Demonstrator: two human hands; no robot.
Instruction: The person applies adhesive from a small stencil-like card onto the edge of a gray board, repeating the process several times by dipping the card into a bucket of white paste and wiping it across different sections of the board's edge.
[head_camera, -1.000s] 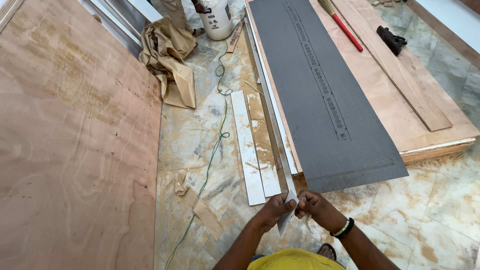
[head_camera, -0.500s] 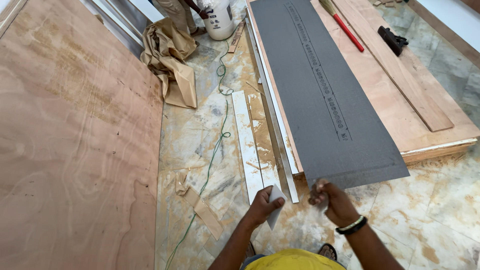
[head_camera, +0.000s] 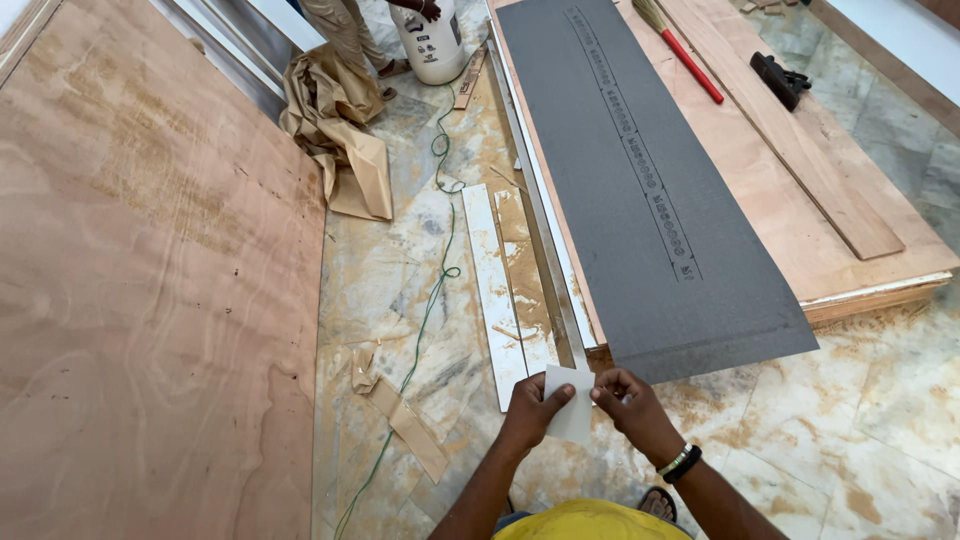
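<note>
My left hand (head_camera: 529, 409) and my right hand (head_camera: 627, 402) both pinch a small white strip piece (head_camera: 571, 408) over the marble floor, thumbs on its top face. A wristband sits on my right wrist. Just beyond the hands lies the near end of a long grey sheet (head_camera: 640, 190), which rests on a plywood board (head_camera: 800, 215). A narrow metal strip (head_camera: 548, 240) runs along the grey sheet's left edge and ends right at the white piece.
A big plywood sheet (head_camera: 140, 300) covers the left. White laminate strips (head_camera: 492, 290), brown paper scraps (head_camera: 405, 420) and a green cord (head_camera: 432, 290) lie on the floor. Crumpled brown paper (head_camera: 335, 130), a white canister (head_camera: 432, 40) and another person's legs (head_camera: 345, 30) are far back.
My hands came back together after parting briefly; the long thin strip held before is down by the grey sheet, and both hands now grip a short white piece.
</note>
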